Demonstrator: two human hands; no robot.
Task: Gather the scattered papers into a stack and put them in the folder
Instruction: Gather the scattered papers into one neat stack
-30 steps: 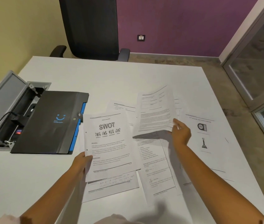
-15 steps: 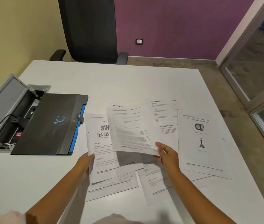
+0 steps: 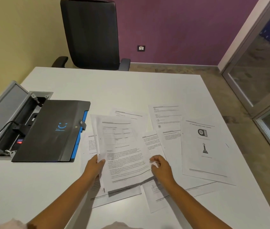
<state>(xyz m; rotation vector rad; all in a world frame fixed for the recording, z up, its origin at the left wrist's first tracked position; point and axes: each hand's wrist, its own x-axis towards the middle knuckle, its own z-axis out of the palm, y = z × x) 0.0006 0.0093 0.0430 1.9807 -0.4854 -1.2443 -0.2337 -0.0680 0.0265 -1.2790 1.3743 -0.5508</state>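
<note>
A small stack of printed papers (image 3: 122, 151) is lifted above the table, tilted toward me. My left hand (image 3: 95, 167) grips its left edge, thumb on top. My right hand (image 3: 160, 169) is at the stack's right edge, its fingers curled there; whether it still pinches the top sheet I cannot tell. Several loose sheets lie on the white table (image 3: 131, 86) under and around the stack. One sheet with an awards heading and two pictures (image 3: 203, 146) lies to the right. The closed black folder (image 3: 51, 129) with a blue smile mark lies at the left.
An open grey cable box (image 3: 3, 116) set in the table holds plugs and a black cord, partly under the folder. A black office chair (image 3: 91, 33) stands beyond the far edge. A glass door (image 3: 263, 66) is at the right.
My right hand carried a sheet leftward and laid it over the SWOT page in my left hand. The SWOT page is now covered.
</note>
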